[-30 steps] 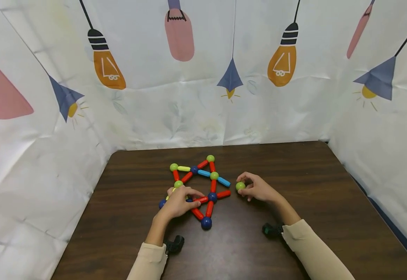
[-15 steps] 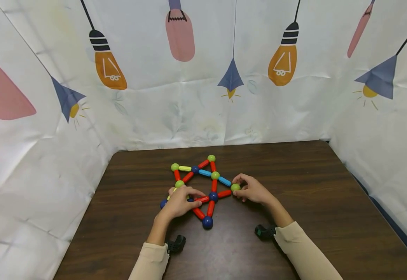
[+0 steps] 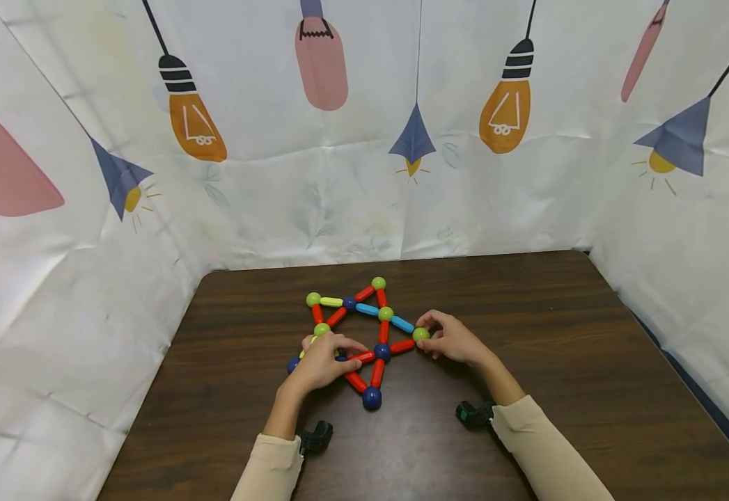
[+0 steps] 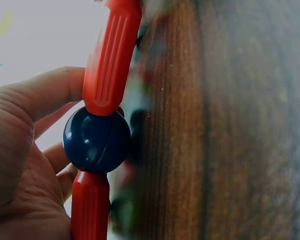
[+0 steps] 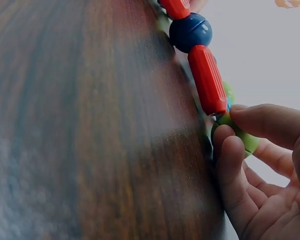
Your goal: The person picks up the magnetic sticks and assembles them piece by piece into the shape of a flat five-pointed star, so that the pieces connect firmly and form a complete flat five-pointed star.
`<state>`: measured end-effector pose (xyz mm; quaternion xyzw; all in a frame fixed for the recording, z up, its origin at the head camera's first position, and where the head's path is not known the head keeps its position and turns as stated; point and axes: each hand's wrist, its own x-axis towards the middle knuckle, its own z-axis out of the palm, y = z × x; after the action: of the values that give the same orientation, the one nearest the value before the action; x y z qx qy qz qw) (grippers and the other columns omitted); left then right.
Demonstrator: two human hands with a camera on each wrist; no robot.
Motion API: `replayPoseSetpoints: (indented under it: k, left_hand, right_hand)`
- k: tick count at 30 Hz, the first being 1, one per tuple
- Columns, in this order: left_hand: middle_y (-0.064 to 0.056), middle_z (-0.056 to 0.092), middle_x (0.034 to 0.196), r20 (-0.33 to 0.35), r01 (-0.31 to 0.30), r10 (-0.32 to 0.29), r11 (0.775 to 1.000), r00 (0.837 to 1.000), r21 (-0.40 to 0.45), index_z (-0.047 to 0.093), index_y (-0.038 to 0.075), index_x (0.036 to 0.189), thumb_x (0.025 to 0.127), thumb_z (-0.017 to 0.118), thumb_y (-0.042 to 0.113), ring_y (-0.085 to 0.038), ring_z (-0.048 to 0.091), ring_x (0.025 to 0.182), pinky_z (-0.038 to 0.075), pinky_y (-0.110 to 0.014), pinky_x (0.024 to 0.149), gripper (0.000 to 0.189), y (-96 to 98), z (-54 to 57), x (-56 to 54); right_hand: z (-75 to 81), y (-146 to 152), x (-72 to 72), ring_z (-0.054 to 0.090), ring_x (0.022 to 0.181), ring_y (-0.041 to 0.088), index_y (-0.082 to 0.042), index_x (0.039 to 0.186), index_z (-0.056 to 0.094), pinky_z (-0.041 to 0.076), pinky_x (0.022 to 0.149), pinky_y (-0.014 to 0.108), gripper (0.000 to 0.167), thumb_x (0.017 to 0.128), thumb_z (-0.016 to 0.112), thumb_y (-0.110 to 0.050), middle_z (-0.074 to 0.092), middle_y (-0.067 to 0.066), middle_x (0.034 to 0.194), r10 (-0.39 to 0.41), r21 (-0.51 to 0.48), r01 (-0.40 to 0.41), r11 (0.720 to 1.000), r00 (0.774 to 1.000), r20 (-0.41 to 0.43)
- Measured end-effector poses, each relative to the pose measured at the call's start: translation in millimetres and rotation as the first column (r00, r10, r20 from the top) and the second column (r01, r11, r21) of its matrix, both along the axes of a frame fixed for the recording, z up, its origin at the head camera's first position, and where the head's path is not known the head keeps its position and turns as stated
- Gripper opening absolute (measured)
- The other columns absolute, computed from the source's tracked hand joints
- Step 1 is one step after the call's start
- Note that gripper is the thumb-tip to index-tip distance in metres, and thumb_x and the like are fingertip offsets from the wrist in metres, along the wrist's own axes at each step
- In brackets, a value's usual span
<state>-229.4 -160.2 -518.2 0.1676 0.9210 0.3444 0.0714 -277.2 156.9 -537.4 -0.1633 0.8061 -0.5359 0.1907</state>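
Note:
A star-like frame of magnetic rods and balls lies on the brown table. My right hand pinches a green ball at the frame's right tip, between thumb and fingers. The light blue rod runs up to this ball. A red rod ends close beside it; whether they touch I cannot tell. My left hand holds another red rod, left of a dark blue ball, and covers the frame's left part. In the left wrist view, the thumb lies against a red rod above a blue ball.
A dark blue ball forms the near tip of the frame. Green balls mark the far tips. Behind the wooden table hangs a white printed curtain. Black straps with devices sit at both wrists.
My right hand has moved left with the green ball, bringing it to the ends of the light blue and red rods. My left hand has stayed on the frame.

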Motion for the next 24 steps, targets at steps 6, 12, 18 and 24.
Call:
replayPoseSetpoints:
  k: [6,12,18,24]
  left_hand:
    - [0.019,0.067,0.078,-0.011,0.006,-0.006,1.0,1.0,-0.007,0.079,0.034,0.106,0.089,0.081,0.028,-0.009,0.057,0.085,0.02,-0.056,0.097,0.019,0.2,-0.1,0.1]
    - [0.018,0.065,0.075,-0.02,0.014,-0.014,1.0,1.0,0.005,0.08,0.032,0.105,0.088,0.081,0.026,-0.011,0.059,0.084,0.021,-0.057,0.097,0.019,0.5,1.4,0.4]
    - [0.017,0.063,0.073,-0.013,0.016,-0.016,1.0,1.0,0.006,0.08,0.032,0.106,0.088,0.081,0.027,-0.012,0.057,0.082,0.02,-0.055,0.095,0.019,1.0,1.2,0.1]
    - [0.017,0.063,0.073,-0.01,0.012,-0.012,1.0,1.0,0.006,0.08,0.032,0.106,0.088,0.081,0.026,-0.012,0.057,0.082,0.02,-0.056,0.096,0.019,1.3,1.2,0.2]
  right_hand:
    - [-0.4,0.1,-0.1,0.064,0.069,0.018,-0.003,0.124,0.058,0.058,0.065,0.033,0.034,0.094,0.073,-0.009,0.056,0.019,0.117,-0.004,0.0,0.004,1.0,1.0,-0.017]
    - [1.6,0.9,0.1,0.063,0.07,0.018,-0.003,0.123,0.059,0.056,0.063,0.033,0.033,0.095,0.073,-0.011,0.057,0.02,0.116,0.004,0.012,-0.004,1.0,1.0,-0.027]
    - [4.5,2.3,0.3,0.059,0.066,0.018,-0.006,0.122,0.06,0.054,0.061,0.033,0.032,0.094,0.074,-0.012,0.059,0.017,0.112,-0.006,0.055,0.007,0.998,1.0,-0.028]
    - [6.2,3.0,0.5,0.055,0.065,0.016,-0.008,0.12,0.062,0.048,0.06,0.03,0.032,0.092,0.076,-0.013,0.06,0.013,0.11,-0.003,0.129,0.015,0.992,0.996,-0.086]
